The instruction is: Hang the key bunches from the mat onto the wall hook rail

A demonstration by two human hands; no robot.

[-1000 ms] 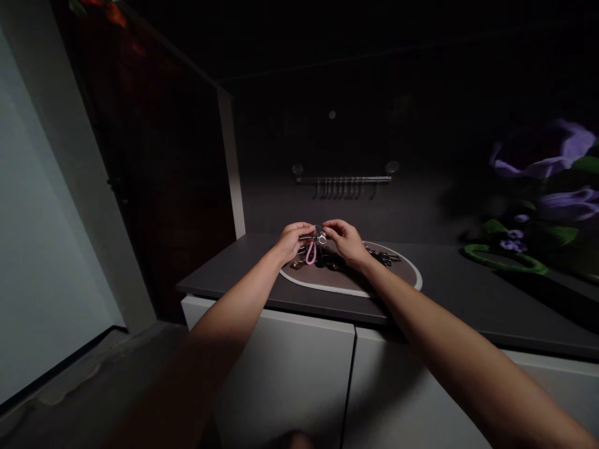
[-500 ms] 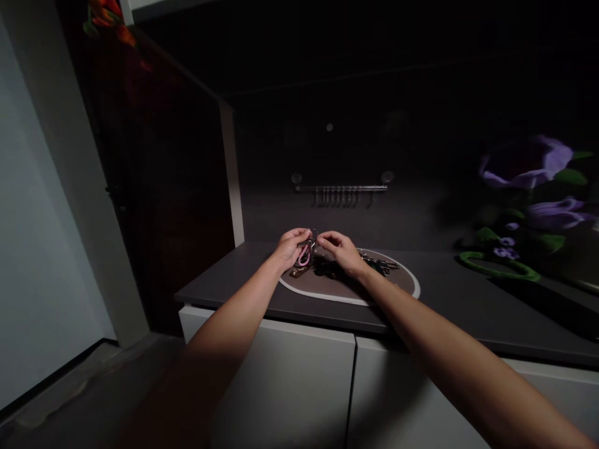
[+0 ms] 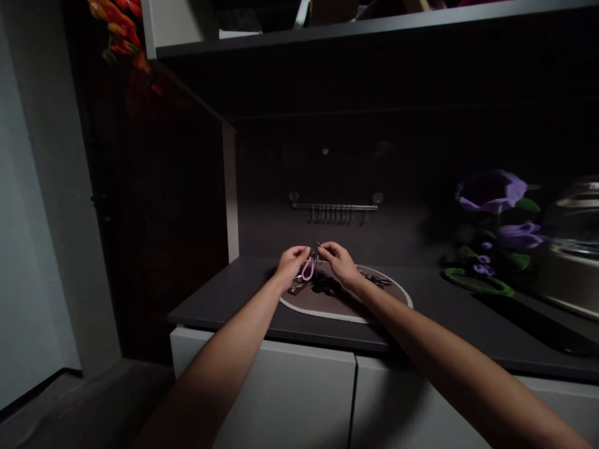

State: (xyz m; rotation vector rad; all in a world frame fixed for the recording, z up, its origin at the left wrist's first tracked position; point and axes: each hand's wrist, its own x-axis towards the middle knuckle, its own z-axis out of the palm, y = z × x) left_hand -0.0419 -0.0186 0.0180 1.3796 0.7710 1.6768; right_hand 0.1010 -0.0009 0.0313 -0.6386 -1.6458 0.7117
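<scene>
Over a brown oval mat with a pale rim (image 3: 337, 312), my left hand (image 3: 291, 264) pinches the top of a keychain with a pink looped cord (image 3: 307, 269). My right hand (image 3: 339, 262) is close beside it, its thumb and fingers pressed together on a thin metal hook (image 3: 319, 246) at the same cluster. Whether that hook is joined to the keychain is too small to tell. Below the hands lie dark and brownish small items (image 3: 299, 288). More dark metal pieces, possibly keys (image 3: 378, 280), are on the mat's right side, partly behind my right wrist.
A clear rail (image 3: 334, 207) with several hooks is fixed to the back wall. Purple flowers (image 3: 491, 193) with a green ring base (image 3: 480, 284) stand on the dark counter (image 3: 430, 318), near a shiny appliance (image 3: 575, 249). A shelf (image 3: 374, 25) overhangs; orange flowers (image 3: 122, 28) hang upper left.
The view has tilted up and shifted right, bringing the shelf and the shiny appliance into sight. Both hands stay together at the keychain; the pink loop now hangs more openly between them.
</scene>
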